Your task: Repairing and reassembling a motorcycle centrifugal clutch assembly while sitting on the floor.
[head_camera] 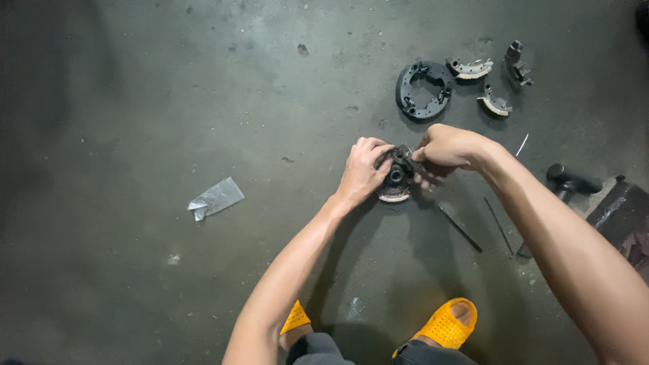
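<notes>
head view, left hand point(363, 169) fingers and right hand point(446, 147) fingers clenched on round metal part point(395, 177)

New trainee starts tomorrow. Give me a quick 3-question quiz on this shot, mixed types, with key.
1. True or false: both hands touch the round metal part on the floor.
2. How many curved shoes lie loose near the ring plate? A) one B) three C) five
3. Fill in: the crumpled plastic wrapper lies nearest the ___ hand.

Key: 1 true; 2 B; 3 left. Left hand, right hand.
</notes>
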